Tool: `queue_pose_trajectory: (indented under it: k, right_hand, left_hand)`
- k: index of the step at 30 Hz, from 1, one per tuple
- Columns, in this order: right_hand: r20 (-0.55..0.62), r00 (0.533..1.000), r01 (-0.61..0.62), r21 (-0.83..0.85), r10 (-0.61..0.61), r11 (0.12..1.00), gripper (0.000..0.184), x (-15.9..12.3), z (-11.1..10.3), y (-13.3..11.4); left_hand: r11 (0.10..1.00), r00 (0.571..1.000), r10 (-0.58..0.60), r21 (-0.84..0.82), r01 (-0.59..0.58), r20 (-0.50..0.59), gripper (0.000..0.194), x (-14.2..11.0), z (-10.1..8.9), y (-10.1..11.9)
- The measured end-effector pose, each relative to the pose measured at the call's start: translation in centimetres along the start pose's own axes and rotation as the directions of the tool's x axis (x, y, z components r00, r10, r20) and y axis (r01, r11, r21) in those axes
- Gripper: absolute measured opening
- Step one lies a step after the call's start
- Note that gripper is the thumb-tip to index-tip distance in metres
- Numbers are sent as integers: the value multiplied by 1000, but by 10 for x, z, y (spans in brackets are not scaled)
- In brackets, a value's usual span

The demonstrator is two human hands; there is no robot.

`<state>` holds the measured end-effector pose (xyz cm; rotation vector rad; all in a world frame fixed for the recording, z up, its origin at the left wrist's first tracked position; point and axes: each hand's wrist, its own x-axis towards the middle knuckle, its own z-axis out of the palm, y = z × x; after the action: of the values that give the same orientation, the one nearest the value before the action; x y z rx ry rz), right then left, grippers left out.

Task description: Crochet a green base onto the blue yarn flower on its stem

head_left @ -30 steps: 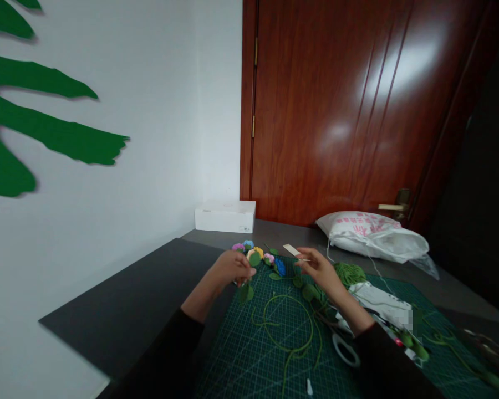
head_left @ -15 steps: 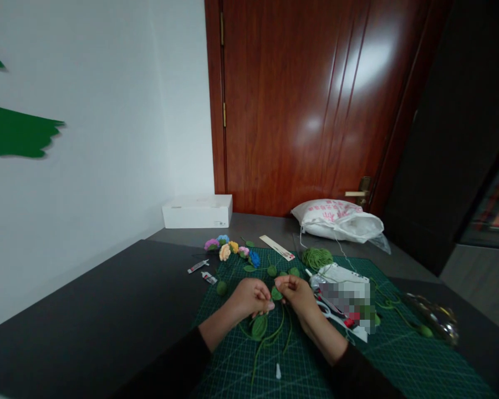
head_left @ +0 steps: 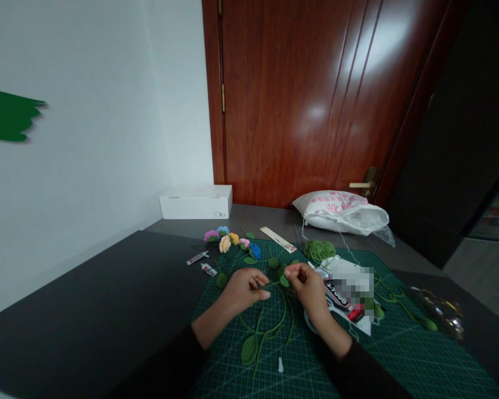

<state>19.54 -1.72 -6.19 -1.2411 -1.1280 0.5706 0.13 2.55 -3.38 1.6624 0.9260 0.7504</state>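
My right hand point(head_left: 306, 282) pinches a small green crocheted leaf point(head_left: 284, 281) between thumb and fingertips. A thin green stem reaches left from that leaf towards my left hand point(head_left: 246, 289). The left thumb and forefinger are parted around the stem's end, and no grip on it shows. Below the hands, a larger green leaf point(head_left: 249, 349) lies on the cutting mat point(head_left: 307, 363) among curving green stems. A small white cap point(head_left: 280, 364) rests nearby. White-handled scissors point(head_left: 335, 308) lie partly hidden behind my right forearm.
Crocheted flowers point(head_left: 224, 244) lie at the mat's far left, near two small glue tubes point(head_left: 209, 270). Beyond my right hand are a ball of green yarn point(head_left: 319, 251) and a printed packet point(head_left: 349, 271). A white box point(head_left: 196, 203) and a white sack point(head_left: 336, 210) stand at the back.
My left thumb and forefinger have spread apart, and that hand has shifted slightly left of the small leaf. My right hand still pinches the leaf. The view has tilted slightly.
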Motion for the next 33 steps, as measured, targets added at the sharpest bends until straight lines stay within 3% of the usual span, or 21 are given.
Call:
queue_pose_trajectory:
  k: [3, 10, 18, 23, 27, 30, 33]
  right_hand:
    - [41, 999, 17, -9, -16, 1000, 35, -1, 2, -5]
    - [99, 995, 23, -4, -23, 1000, 37, 3, -5, -10]
    - [140, 990, 4, 40, -10, 999, 37, 5, 0, -10]
    - [109, 992, 56, 41, -61, 998, 32, 18, 1, -23]
    - [107, 988, 112, 11, -113, 994, 28, 28, 3, -37]
    - [160, 975, 157, -25, -151, 987, 26, 27, 8, -45]
    - [230, 963, 161, -55, -144, 985, 31, 27, 11, -47]
  left_hand:
    - [999, 1000, -8, -37, 9, 26, 17, -3, 4, 3]
    - [974, 983, -95, -192, 124, 155, 41, -8, 10, -1]
    - [953, 966, -129, -241, 182, 222, 42, -8, 2, 7]
    - [952, 977, -60, -282, 117, 202, 41, -6, -10, 18]
    - [960, 995, 15, -279, 14, 101, 36, -4, -19, 28]
    - [980, 992, 129, -150, -128, -4, 27, -3, -16, 32]
    - [983, 989, 137, -113, -142, -59, 19, -2, -6, 28]
